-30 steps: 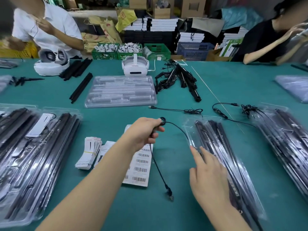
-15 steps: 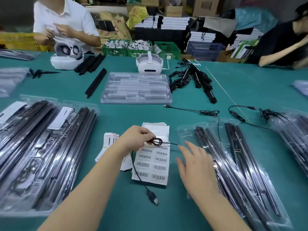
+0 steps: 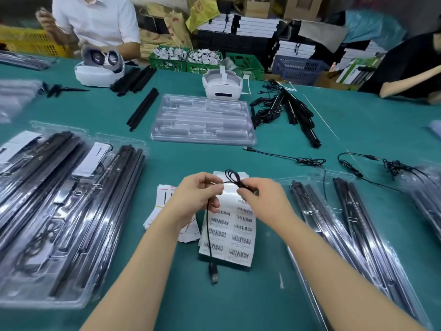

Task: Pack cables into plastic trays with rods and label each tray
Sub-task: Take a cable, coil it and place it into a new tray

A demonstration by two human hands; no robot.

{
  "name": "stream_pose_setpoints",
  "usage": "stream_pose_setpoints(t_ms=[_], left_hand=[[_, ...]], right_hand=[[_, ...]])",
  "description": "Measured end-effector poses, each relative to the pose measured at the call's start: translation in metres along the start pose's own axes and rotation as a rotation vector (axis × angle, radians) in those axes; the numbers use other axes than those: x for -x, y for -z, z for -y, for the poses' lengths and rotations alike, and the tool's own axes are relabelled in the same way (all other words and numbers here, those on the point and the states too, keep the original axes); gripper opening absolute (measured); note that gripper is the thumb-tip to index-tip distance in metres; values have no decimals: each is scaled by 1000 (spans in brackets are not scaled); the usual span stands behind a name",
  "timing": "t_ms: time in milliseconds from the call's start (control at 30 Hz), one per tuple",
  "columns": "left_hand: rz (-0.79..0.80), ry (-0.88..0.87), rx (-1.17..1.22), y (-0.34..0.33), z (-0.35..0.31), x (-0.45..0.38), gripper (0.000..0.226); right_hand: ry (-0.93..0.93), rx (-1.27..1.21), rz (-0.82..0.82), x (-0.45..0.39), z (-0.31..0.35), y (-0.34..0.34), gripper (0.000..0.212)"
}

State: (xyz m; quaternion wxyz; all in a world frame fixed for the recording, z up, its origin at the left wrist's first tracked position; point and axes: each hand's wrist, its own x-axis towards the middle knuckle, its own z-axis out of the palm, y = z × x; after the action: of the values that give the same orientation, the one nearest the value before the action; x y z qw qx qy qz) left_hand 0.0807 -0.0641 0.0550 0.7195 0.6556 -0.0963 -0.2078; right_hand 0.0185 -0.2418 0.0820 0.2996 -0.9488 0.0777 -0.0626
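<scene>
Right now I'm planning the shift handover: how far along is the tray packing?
Done: trays on the left hold rods, cables and white labels. In hand: left hand and right hand pinch a black USB cable over the barcode label sheet. Left: trays on the right show no label, loose cables wait, and an empty tray.

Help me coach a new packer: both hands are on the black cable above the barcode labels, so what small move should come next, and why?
Probably keep coiling: draw up the hanging tail. The left hand and right hand pinch the cable at a small loop, yet a long run still dangles to the USB plug over the label sheet. It likely needs bundling before going into the open tray at right.
</scene>
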Motion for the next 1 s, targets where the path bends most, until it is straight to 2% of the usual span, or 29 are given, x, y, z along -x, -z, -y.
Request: stream_pose_setpoints(t_ms=[100, 200, 367, 500, 600, 733, 800, 1000], left_hand=[[-116, -98, 8, -9, 3, 4, 1], [-220, -165, 88, -24, 10, 9, 8], [-321, -236, -59, -33, 15, 13, 12], [-319, -212, -228, -34, 15, 12, 26], [-342, -145, -169, -33, 15, 11, 13], [-405, -75, -107, -31, 14, 12, 3], [-404, -66, -90, -32, 12, 13, 5], [-303, -144, -120, -36, 11, 17, 13]], right_hand=[[-30, -57, 48, -3, -1, 3, 22], [-41, -54, 131, -2, -2, 3, 33], [-73, -107, 264, -1, -8, 4, 30], [-204, -391, 241, 2, -12, 7, 23], [-253, -563, 215, 2, -15, 10, 21], [-258, -614, 247, 2, -17, 13, 21], [-254, -614, 262, 3, -20, 13, 21], [-229, -594, 324, 5, -25, 10, 16]])
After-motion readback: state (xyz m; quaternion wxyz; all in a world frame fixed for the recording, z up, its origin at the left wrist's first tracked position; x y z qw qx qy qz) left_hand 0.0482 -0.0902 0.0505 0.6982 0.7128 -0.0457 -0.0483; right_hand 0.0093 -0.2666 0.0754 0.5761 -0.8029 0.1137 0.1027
